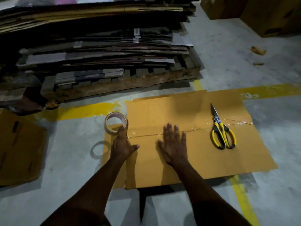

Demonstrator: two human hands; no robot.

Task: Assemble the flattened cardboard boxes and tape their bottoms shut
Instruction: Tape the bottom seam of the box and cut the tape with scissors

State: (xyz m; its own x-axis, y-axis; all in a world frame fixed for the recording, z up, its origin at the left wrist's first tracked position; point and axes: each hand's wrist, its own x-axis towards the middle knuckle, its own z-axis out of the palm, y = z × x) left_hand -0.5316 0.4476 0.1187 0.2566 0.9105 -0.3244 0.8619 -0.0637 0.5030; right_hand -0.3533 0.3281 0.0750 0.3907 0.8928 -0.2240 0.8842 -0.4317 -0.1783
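**A:** Where's your box?

**B:** The cardboard box (203, 154) sits on the concrete floor (68, 173), bottom flaps folded shut and facing up at you. A strip of clear tape (197, 129) runs along the centre seam, shiny and wrinkled toward the right end.

**A:** Your right hand?

**B:** Your right hand (173, 144) lies flat on the flaps, palm down, fingers spread, fingertips on the taped seam. Its grip is loose and closed on nothing.

**A:** And the left?

**B:** Your left hand (123, 146) is at the box's left edge. Fingers curl around the near rim of the tape roll (116, 122), thumb stretched out onto the cardboard. The roll stands tilted just off the box's left edge, at the end of the seam; its shadow falls on the floor below and to the left.

**A:** Tools?

**B:** Yellow-handled scissors (220, 129) rest on the right part of the box, blades closed and pointing away from you, lying across the tape.

**A:** Surroundings?

**B:** A stack of flattened cardboard (97, 51) on a wooden pallet (127, 82) beyond the box. Another flattened box (17, 147) on the floor at your left. Yellow floor lines (91, 110) run behind and under the box. More brown boxes (270, 15) at far upper right.
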